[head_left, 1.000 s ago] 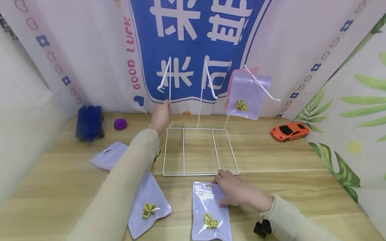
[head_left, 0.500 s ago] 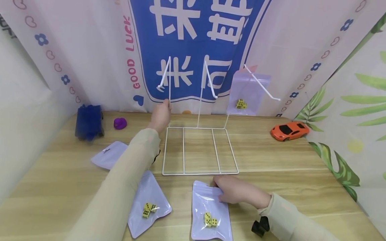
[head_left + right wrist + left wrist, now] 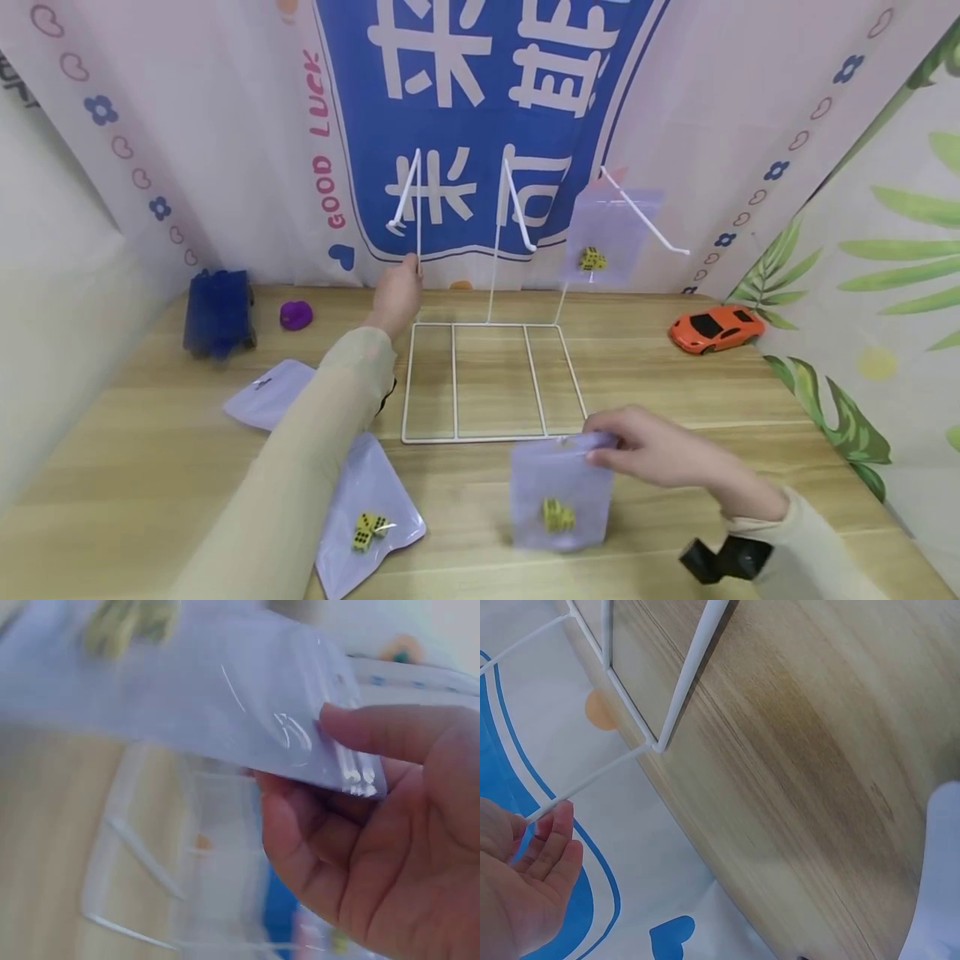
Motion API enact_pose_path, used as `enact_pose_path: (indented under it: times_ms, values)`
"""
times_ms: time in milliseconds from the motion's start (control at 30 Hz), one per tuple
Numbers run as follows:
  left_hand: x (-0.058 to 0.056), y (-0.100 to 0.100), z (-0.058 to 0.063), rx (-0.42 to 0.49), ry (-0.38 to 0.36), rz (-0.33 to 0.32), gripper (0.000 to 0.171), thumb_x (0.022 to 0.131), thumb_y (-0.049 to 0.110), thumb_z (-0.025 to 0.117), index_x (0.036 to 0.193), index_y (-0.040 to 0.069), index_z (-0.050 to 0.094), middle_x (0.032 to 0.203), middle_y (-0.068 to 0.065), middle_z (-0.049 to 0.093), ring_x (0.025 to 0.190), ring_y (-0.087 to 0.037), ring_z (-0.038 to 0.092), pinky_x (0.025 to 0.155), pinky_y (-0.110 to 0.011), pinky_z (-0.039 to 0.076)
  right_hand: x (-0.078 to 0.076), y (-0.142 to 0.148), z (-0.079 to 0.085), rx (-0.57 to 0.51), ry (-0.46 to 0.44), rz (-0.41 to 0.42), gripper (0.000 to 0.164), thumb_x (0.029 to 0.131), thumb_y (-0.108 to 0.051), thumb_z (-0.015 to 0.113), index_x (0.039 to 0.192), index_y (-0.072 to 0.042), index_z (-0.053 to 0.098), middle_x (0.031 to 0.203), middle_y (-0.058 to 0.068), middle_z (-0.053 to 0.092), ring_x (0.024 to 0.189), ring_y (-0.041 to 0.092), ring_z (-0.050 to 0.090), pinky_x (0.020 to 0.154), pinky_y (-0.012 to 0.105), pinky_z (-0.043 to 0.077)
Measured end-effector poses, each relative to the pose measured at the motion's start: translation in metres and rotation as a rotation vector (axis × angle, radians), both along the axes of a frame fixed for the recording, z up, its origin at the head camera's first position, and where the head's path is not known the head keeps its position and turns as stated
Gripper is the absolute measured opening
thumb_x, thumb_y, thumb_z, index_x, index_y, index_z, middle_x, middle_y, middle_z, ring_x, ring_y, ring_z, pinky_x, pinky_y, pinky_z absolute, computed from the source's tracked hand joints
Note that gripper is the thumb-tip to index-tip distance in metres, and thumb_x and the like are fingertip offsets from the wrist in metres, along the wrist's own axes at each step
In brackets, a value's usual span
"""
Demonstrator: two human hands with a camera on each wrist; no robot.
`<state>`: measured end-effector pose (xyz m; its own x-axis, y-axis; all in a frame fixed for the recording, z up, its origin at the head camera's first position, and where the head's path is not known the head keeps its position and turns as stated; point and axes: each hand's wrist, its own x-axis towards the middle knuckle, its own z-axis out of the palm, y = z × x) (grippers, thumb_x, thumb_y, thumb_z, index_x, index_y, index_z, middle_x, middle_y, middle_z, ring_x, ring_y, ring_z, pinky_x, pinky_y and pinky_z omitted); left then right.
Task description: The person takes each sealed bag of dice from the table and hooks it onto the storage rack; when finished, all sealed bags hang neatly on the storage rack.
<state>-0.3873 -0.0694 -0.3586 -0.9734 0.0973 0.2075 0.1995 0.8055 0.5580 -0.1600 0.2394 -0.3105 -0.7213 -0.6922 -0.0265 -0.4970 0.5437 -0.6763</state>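
Note:
My left hand (image 3: 397, 296) pinches the left upright of a white wire display rack (image 3: 453, 383); in the left wrist view, thumb and fingertips meet around the thin post (image 3: 592, 778). By its top right corner, my right hand (image 3: 663, 450) holds a lilac zip bag (image 3: 536, 475) with yellow dice inside. This bag hangs upright over the table, just in front of the rack's base. The right wrist view shows the thumb on the bag's zip end (image 3: 300, 735) and fingers behind it. Another lilac bag (image 3: 633, 242) with dice hangs from the rack's right hook.
Two more lilac bags lie at left: one with dice (image 3: 382, 483), another (image 3: 270, 396) partly behind the left sleeve. A blue toy vehicle (image 3: 217, 312) and small purple object (image 3: 296, 315) stand back left, an orange toy car (image 3: 716, 328) back right. A printed curtain (image 3: 262, 167) hangs behind.
My right hand has gripped the bag that lay flat on the table and lifted it, moving right and up. The left hand keeps hold of the post. The hanging bag has swung slightly.

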Motion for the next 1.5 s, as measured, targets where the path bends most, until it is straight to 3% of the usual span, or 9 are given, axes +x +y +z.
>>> enact_pose_path:
  times_ms: [167, 300, 500, 633, 733, 1033, 1167, 1367, 1500]
  values:
    - [0.001, 0.001, 0.000, 0.004, 0.004, -0.002, 0.015, 0.099, 0.014, 0.038, 0.106, 0.003, 0.045, 0.086, -0.013, 0.058, 0.074, -0.026, 0.058, 0.065, -0.037, 0.049, 0.001, 0.023, 0.046, -0.044, 0.151, -0.114, 0.004, 0.087, -0.006, 0.059, 0.089, -0.002, 0.061, 0.081, 0.001, 0.063, 0.063, 0.010, 0.057, 0.050, 0.023, 0.048]
    - [0.001, 0.002, -0.001, 0.010, -0.013, -0.005, 0.015, 0.099, 0.014, 0.038, 0.107, 0.003, 0.045, 0.086, -0.012, 0.057, 0.073, -0.025, 0.057, 0.064, -0.036, 0.049, -0.005, 0.041, 0.077, -0.198, 0.269, -0.270, 0.009, 0.083, 0.007, 0.059, 0.086, 0.000, 0.063, 0.072, 0.003, 0.064, 0.055, 0.011, 0.056, 0.045, 0.022, 0.045]
    - [0.000, 0.001, -0.002, -0.003, -0.007, -0.001, 0.015, 0.099, 0.014, 0.039, 0.108, 0.004, 0.045, 0.085, -0.012, 0.058, 0.072, -0.025, 0.057, 0.063, -0.035, 0.049, -0.019, 0.056, 0.105, -0.697, 0.176, -0.425, 0.018, 0.087, 0.011, 0.053, 0.092, -0.001, 0.066, 0.082, 0.006, 0.068, 0.068, 0.012, 0.063, 0.057, 0.019, 0.051]
    - [0.000, 0.000, -0.002, -0.020, 0.004, 0.000, 0.015, 0.099, 0.014, 0.039, 0.107, 0.004, 0.045, 0.085, -0.013, 0.059, 0.073, -0.025, 0.058, 0.063, -0.036, 0.049, -0.029, 0.053, 0.111, -0.797, 0.102, -0.555, 0.011, 0.088, -0.002, 0.059, 0.096, -0.003, 0.066, 0.085, 0.005, 0.067, 0.071, 0.013, 0.062, 0.062, 0.020, 0.052]
    - [0.001, 0.000, -0.003, -0.037, 0.021, -0.001, 0.014, 0.099, 0.014, 0.039, 0.106, 0.003, 0.045, 0.085, -0.014, 0.059, 0.073, -0.027, 0.059, 0.064, -0.038, 0.050, -0.034, 0.052, 0.108, -0.809, 0.062, -0.632, 0.011, 0.086, -0.009, 0.063, 0.096, -0.006, 0.066, 0.086, 0.004, 0.067, 0.072, 0.013, 0.062, 0.062, 0.021, 0.052]
    - [0.002, 0.000, -0.001, -0.043, 0.023, -0.003, 0.013, 0.099, 0.015, 0.038, 0.103, 0.004, 0.044, 0.084, -0.014, 0.059, 0.074, -0.027, 0.058, 0.065, -0.039, 0.049, -0.048, 0.053, 0.094, -0.791, 0.034, -0.684, 0.008, 0.087, -0.014, 0.063, 0.092, -0.008, 0.064, 0.084, 0.001, 0.067, 0.074, 0.010, 0.062, 0.063, 0.020, 0.052]
    - [0.002, 0.000, -0.001, -0.031, 0.019, -0.013, 0.012, 0.099, 0.013, 0.038, 0.103, 0.003, 0.044, 0.084, -0.014, 0.058, 0.073, -0.027, 0.058, 0.063, -0.038, 0.049, -0.058, 0.051, 0.092, -0.739, 0.094, -0.702, 0.004, 0.087, -0.009, 0.062, 0.089, -0.005, 0.061, 0.082, 0.000, 0.067, 0.076, 0.009, 0.062, 0.064, 0.019, 0.051]
    - [0.002, 0.000, -0.001, -0.025, 0.009, -0.013, 0.012, 0.099, 0.013, 0.038, 0.102, 0.004, 0.044, 0.083, -0.013, 0.058, 0.072, -0.026, 0.057, 0.063, -0.037, 0.048, -0.081, 0.044, 0.090, -0.479, 0.280, -0.782, 0.010, 0.090, -0.010, 0.058, 0.094, -0.002, 0.058, 0.080, -0.007, 0.063, 0.077, 0.005, 0.059, 0.066, 0.016, 0.050]
    - [0.001, -0.001, -0.001, -0.030, 0.018, -0.016, 0.012, 0.098, 0.013, 0.038, 0.102, 0.003, 0.045, 0.084, -0.013, 0.058, 0.073, -0.026, 0.057, 0.063, -0.037, 0.049, -0.096, 0.038, 0.092, -0.398, 0.322, -0.831, 0.016, 0.092, -0.010, 0.054, 0.100, 0.003, 0.055, 0.082, -0.006, 0.061, 0.078, 0.004, 0.058, 0.068, 0.016, 0.050]
